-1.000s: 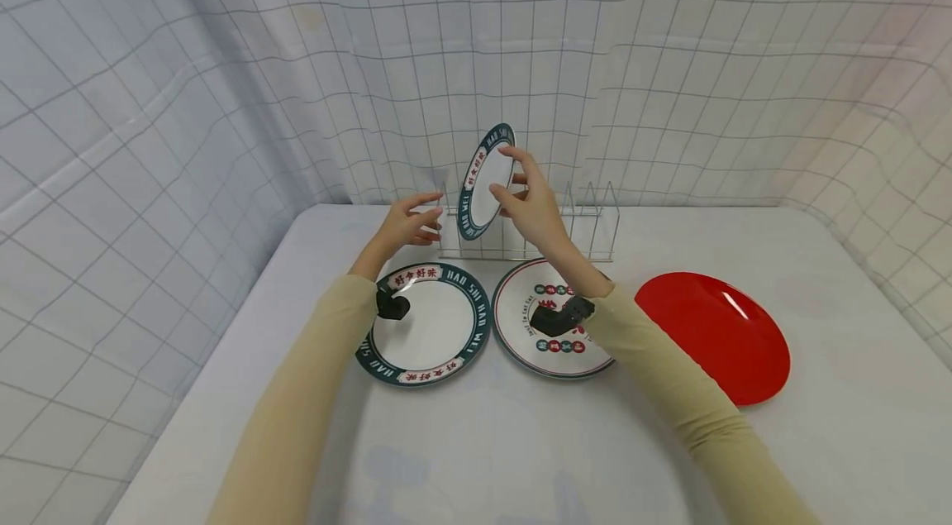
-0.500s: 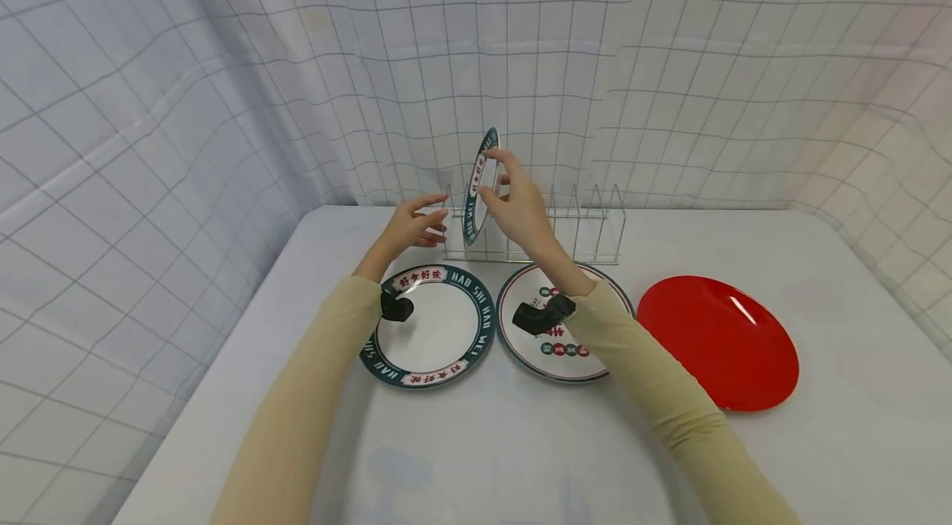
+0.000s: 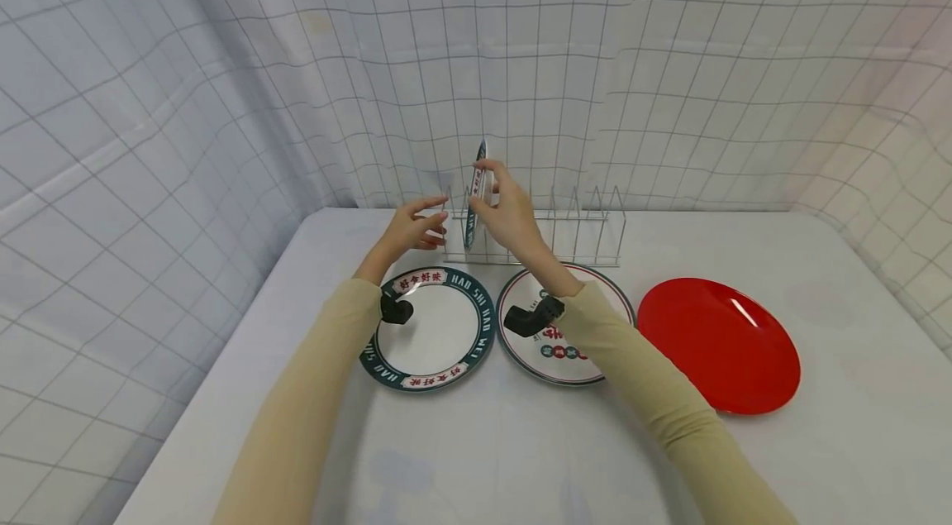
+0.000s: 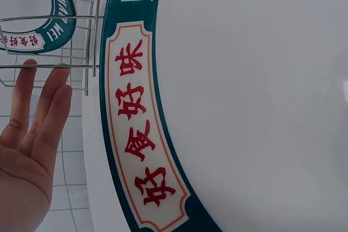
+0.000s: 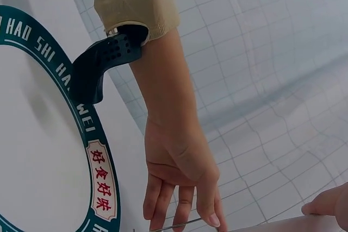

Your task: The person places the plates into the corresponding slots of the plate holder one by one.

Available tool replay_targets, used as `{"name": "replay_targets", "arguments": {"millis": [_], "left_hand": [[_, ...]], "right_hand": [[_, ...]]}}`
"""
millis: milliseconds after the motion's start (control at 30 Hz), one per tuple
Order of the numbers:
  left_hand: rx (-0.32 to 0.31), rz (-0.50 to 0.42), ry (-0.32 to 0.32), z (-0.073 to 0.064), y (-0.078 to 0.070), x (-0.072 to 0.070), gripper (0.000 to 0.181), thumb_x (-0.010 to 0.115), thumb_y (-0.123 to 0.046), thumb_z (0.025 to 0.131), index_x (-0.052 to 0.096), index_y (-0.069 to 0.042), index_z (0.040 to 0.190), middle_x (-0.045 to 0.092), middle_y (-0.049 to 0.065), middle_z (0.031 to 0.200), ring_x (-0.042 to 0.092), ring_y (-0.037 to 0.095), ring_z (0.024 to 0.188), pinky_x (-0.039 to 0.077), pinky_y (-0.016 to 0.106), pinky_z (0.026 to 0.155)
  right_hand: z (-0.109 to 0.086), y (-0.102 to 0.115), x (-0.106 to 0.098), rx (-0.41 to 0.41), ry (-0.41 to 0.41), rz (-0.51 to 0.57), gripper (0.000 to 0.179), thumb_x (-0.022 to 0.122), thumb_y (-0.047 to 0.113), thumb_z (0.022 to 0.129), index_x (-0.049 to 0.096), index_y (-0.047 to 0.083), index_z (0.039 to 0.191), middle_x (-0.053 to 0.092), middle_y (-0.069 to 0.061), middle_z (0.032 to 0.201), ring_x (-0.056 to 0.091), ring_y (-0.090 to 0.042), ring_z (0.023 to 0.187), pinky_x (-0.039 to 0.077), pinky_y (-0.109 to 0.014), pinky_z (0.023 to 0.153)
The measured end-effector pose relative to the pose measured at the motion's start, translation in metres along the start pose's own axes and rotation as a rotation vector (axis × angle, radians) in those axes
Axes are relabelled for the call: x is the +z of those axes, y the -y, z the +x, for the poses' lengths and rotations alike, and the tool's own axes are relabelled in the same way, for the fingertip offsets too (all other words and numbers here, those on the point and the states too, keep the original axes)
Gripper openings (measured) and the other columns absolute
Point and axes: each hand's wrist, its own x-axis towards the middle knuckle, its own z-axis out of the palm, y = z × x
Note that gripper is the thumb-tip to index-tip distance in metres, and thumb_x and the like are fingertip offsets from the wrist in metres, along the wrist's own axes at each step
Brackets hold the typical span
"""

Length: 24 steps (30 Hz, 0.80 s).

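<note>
My right hand [image 3: 511,215] pinches a small white plate [image 3: 470,229] with a green lettered rim between thumb and fingers. The plate stands nearly edge-on at the left part of a wire dish rack [image 3: 587,216]. In the left wrist view, the small plate's rim [image 4: 62,28] shows behind the rack's wires. My left hand [image 3: 405,229] is at the rack's left end, its extended fingertips touching a wire [image 4: 49,66]. Below it lies a large green-rimmed plate [image 3: 427,326]. Only part of my right hand [image 5: 330,206] shows in the right wrist view.
A white plate with coloured print [image 3: 565,364] lies in front of the rack, partly under my right forearm. A red oval plate [image 3: 721,343] lies to the right. Behind the white table [image 3: 476,459] hangs a white grid-patterned curtain [image 3: 521,54].
My right hand has moved left and slightly down with the small plate. The plate has turned from showing its face to nearly edge-on, within the rack's left part. My left hand stays at the rack's end.
</note>
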Motion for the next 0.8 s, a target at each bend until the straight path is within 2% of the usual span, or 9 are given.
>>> {"name": "replay_targets", "arguments": {"millis": [100, 200, 300, 367, 433, 533, 633, 700, 800], "left_hand": [[-0.016, 0.0, 0.01, -0.006, -0.011, 0.0, 0.049, 0.052, -0.019, 0.1, 0.04, -0.007, 0.146, 0.058, 0.037, 0.116, 0.064, 0.049, 0.099, 0.057, 0.047, 0.081], [-0.017, 0.012, 0.016, -0.009, -0.015, 0.0, 0.049, 0.051, -0.019, 0.101, 0.039, -0.007, 0.147, 0.058, 0.037, 0.117, 0.063, 0.049, 0.101, 0.056, 0.048, 0.084], [-0.014, 0.011, 0.016, -0.009, -0.014, 0.0, 0.049, 0.051, -0.02, 0.101, 0.039, -0.007, 0.146, 0.058, 0.037, 0.116, 0.063, 0.049, 0.101, 0.056, 0.048, 0.084], [-0.014, 0.011, 0.015, -0.008, -0.013, 0.001, 0.049, 0.051, -0.02, 0.1, 0.04, -0.007, 0.146, 0.058, 0.036, 0.116, 0.064, 0.048, 0.1, 0.056, 0.047, 0.083], [-0.019, 0.007, 0.014, -0.006, -0.01, 0.001, 0.049, 0.051, -0.02, 0.1, 0.039, -0.007, 0.146, 0.058, 0.036, 0.116, 0.065, 0.046, 0.099, 0.057, 0.046, 0.082], [-0.022, -0.004, 0.008, 0.0, -0.002, 0.001, 0.05, 0.052, -0.021, 0.1, 0.04, -0.008, 0.147, 0.058, 0.036, 0.116, 0.067, 0.045, 0.097, 0.057, 0.045, 0.081], [-0.013, -0.005, -0.005, 0.008, 0.009, 0.0, 0.05, 0.053, -0.024, 0.1, 0.041, -0.012, 0.146, 0.059, 0.035, 0.116, 0.068, 0.042, 0.094, 0.058, 0.043, 0.079], [-0.011, -0.002, -0.014, 0.013, 0.016, 0.0, 0.05, 0.054, -0.027, 0.099, 0.042, -0.014, 0.146, 0.06, 0.034, 0.116, 0.07, 0.039, 0.092, 0.059, 0.041, 0.077], [-0.01, 0.021, -0.026, 0.014, 0.018, 0.0, 0.05, 0.054, -0.029, 0.099, 0.043, -0.017, 0.146, 0.061, 0.032, 0.115, 0.072, 0.031, 0.087, 0.059, 0.037, 0.075]], "right_hand": [[0.001, -0.001, 0.002, 0.003, -0.01, -0.011, 0.05, 0.061, 0.015, 0.094, 0.043, 0.02, 0.14, 0.056, -0.022, 0.13, 0.068, -0.033, 0.098, 0.054, -0.034, 0.066], [0.002, 0.0, 0.005, 0.006, -0.009, -0.028, 0.05, 0.062, 0.016, 0.093, 0.044, 0.021, 0.14, 0.056, -0.02, 0.132, 0.067, -0.031, 0.099, 0.052, -0.031, 0.061], [0.002, -0.002, 0.008, 0.008, -0.003, -0.057, 0.051, 0.062, 0.017, 0.094, 0.044, 0.021, 0.141, 0.056, -0.019, 0.133, 0.066, -0.024, 0.077, 0.044, -0.025, 0.053], [0.002, -0.004, 0.01, 0.011, 0.001, -0.07, 0.051, 0.061, 0.018, 0.094, 0.043, 0.021, 0.142, 0.056, -0.019, 0.133, 0.057, -0.018, 0.06, 0.039, -0.023, 0.048], [0.001, -0.005, 0.01, 0.015, 0.007, -0.077, 0.051, 0.061, 0.019, 0.095, 0.043, 0.02, 0.143, 0.055, -0.02, 0.134, 0.049, -0.015, 0.05, 0.036, -0.022, 0.046], [0.003, -0.006, 0.008, 0.022, 0.028, -0.076, 0.052, 0.06, 0.02, 0.095, 0.041, 0.02, 0.143, 0.055, -0.022, 0.134, 0.057, -0.019, 0.057, 0.039, -0.024, 0.049], [0.007, -0.008, 0.004, 0.039, 0.057, -0.068, 0.053, 0.059, 0.021, 0.096, 0.038, 0.022, 0.144, 0.053, -0.024, 0.135, 0.068, -0.029, 0.072, 0.045, -0.027, 0.055], [0.009, -0.009, 0.002, 0.051, 0.073, -0.063, 0.054, 0.059, 0.022, 0.096, 0.037, 0.023, 0.145, 0.051, -0.025, 0.136, 0.07, -0.031, 0.078, 0.048, -0.03, 0.059], [0.011, -0.011, 0.001, 0.061, 0.094, -0.077, 0.055, 0.059, 0.025, 0.096, 0.036, 0.025, 0.146, 0.051, -0.024, 0.137, 0.07, -0.031, 0.084, 0.051, -0.035, 0.063]]}}
